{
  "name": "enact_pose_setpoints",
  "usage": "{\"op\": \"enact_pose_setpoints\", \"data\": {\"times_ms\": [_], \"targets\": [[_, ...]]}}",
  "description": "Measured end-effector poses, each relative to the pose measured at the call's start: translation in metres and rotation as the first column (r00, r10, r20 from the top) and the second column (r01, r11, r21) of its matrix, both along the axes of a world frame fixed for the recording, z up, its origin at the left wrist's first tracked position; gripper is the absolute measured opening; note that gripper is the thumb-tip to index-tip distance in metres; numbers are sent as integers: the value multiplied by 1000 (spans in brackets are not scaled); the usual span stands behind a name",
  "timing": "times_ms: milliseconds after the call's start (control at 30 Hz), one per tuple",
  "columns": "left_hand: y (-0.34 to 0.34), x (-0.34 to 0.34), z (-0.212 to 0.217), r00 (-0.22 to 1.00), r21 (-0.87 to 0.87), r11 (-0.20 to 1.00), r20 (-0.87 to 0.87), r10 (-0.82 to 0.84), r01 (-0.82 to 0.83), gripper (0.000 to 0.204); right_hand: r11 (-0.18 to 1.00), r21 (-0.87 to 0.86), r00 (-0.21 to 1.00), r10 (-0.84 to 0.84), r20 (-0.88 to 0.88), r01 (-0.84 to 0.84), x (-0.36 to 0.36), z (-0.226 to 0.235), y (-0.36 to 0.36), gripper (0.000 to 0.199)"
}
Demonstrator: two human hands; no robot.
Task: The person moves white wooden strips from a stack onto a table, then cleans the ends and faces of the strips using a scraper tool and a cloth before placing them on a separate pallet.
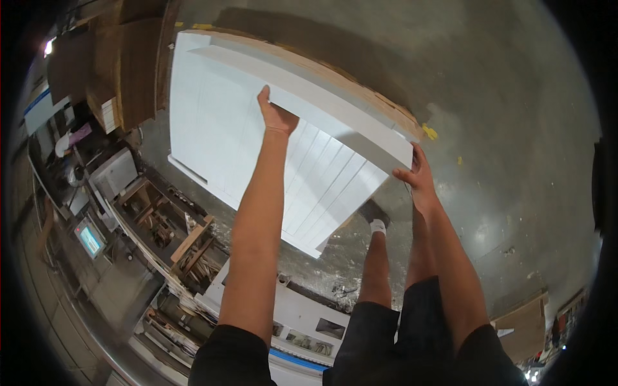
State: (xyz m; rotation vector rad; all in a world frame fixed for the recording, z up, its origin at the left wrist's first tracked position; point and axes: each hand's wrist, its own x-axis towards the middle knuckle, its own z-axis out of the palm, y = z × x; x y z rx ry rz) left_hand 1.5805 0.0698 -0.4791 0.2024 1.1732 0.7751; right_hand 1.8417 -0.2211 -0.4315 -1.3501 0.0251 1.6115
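Fingers (419, 153) of my right hand (421, 179) are bent partway round the near-right end of a long, narrow, smooth white board (322, 114), with the thumb on the side toward me, so that end is pinched between them. My left hand (280, 119) has the same board by its near long edge, left of its middle; its thumb lies up along the white face, while the other fingers are mostly hidden, and I cannot tell how tightly they close.

My landmark is the broad, flat white layer marked with parallel lines (315, 177); whether it is separate pieces or one grooved sheet I cannot tell. The board lies along the far-right side of that layer, ahead of me, its long axis running from far left to near right, across those lines. My right hand is nearer the layer's near-right side, right at the board's end; my left reaches over the layer, with the board's far-left end well beyond it.

Past the layer's far side runs a rough tan edge (386, 106), with grey concrete floor (502, 128) farther out. Left of the layer stands a brown wooden cabinet (136, 64).
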Motion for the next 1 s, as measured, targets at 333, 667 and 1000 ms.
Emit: {"op": "enact_pose_setpoints", "data": {"times_ms": [333,667,1000], "targets": [[-15,-1,-1,981,-84,993,-166,-98,85,80,998,31,998,52,-27,-51,4,-57,-20,100],[-42,4,-9,965,-69,980,-176,-194,185,94,1000,13,998,19,-62,-18,5,-86,-48,95],[-51,11,-12,967,-64,983,-176,-182,174,91,994,6,990,-110,-89,111,10,-78,-49,87]]}}
